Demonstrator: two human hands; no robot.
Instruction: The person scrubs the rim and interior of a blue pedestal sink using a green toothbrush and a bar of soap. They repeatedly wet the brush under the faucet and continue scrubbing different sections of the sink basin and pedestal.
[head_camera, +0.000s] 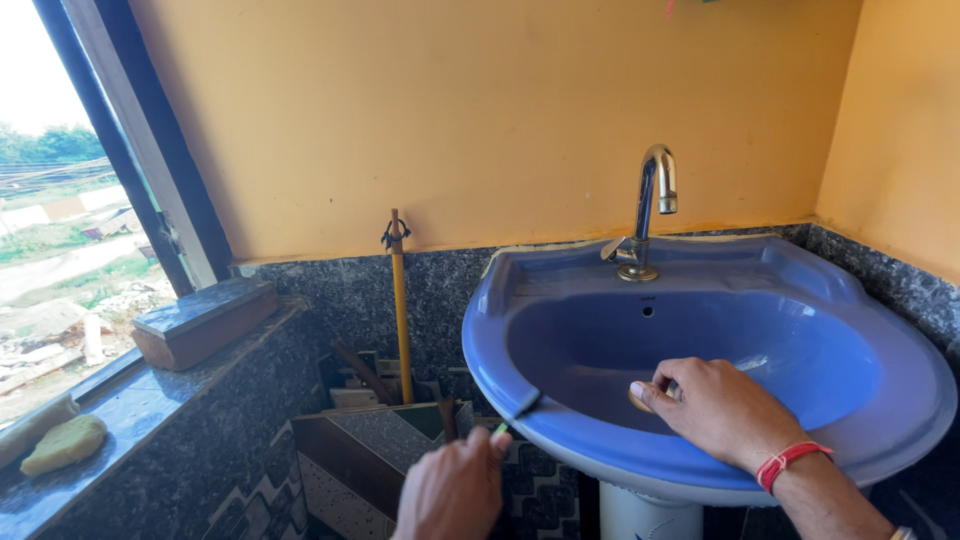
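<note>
A glossy blue ceramic basin (850, 330), rounded and deep, is fixed against a speckled dark granite upstand below a matt ochre wall. A curved chrome tap (648, 210) is mounted at the back rim of the basin, with a small overflow hole seen just below it.

The right hand (715, 408) is laid inside the basin bowl, its fingers curled shut around a small rounded tan object (637, 397), of which only an edge is shown; its material cannot be told. A red band is worn on that wrist.

The left hand (452, 490) is held just outside the basin's front-left rim, closed around a thin tool (512, 418) with a green handle part and a dark tip; the tip is pressed against the rim's edge.

Left of the basin, a yellow stick is leaned against the granite, patterned tile offcuts are stacked below, and a brick-shaped block and a lumpy yellow sponge are seen on the stone window ledge.
</note>
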